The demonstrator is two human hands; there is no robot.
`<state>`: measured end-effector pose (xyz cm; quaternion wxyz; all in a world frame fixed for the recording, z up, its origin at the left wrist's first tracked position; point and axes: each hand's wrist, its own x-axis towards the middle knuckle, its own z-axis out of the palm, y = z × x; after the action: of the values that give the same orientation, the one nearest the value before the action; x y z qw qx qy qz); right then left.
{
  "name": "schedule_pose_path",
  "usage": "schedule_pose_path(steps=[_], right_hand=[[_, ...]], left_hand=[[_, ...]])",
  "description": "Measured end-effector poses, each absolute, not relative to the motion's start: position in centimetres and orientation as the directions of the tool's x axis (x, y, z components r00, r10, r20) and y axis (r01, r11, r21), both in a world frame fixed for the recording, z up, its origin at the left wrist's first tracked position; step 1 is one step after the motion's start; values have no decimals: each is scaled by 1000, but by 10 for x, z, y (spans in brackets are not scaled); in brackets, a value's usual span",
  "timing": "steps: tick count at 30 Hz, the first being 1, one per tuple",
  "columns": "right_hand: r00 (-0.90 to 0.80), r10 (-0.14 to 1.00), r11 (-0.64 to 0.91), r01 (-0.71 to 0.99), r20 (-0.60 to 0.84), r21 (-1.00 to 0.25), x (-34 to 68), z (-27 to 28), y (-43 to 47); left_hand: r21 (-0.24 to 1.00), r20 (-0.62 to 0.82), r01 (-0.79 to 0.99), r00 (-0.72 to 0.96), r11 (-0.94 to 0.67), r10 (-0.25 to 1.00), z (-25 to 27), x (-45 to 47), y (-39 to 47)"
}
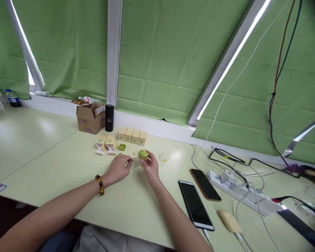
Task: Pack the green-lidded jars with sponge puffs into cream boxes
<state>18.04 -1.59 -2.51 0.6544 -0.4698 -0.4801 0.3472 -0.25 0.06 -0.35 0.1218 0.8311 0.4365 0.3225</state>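
Observation:
Between the thumb and fingers of my right hand (151, 168) is a small green square container (143, 154), held just above the table, with a small pale yellowish piece on its top. My left hand (118, 168) is just left of it, thumb and fingertips pinched together; whatever may be between them is too small to make out. A tiny yellow piece (133, 153) lies on the table beyond the hands. Farther left is an open green tray (122, 147). To the right of my right hand sits a clear plastic cup (164, 157) with something yellow inside.
Several small cardboard boxes (132, 135) stand in a row behind, beside two opened ones (111, 145). A large carton (90, 118) and black tumbler (109, 118) are back left. Two phones (196, 204), a power strip (241, 192) and tangled cables occupy the right.

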Motion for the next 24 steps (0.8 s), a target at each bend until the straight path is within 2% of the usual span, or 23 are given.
schedule_pose_path(steps=[4,8,12,17,24], right_hand=[[282,909,256,207,308,-944,186,-36,-12],[261,918,220,286,297,-933,189,-42,-9],[224,927,212,354,302,-911,188,-43,-10],[198,913,215,506,355,-835,186,-42,-15],[195,919,75,767,342,-637,181,-33,-20]], left_hand=[[436,405,688,425,-580,809,-3,-3,0],[381,397,720,440,-580,806,-4,-4,1],[259,415,782,440,-567,797,-3,-9,9],[139,467,856,386,-497,796,4,-21,24],[63,511,928,286,-367,811,18,-33,42]])
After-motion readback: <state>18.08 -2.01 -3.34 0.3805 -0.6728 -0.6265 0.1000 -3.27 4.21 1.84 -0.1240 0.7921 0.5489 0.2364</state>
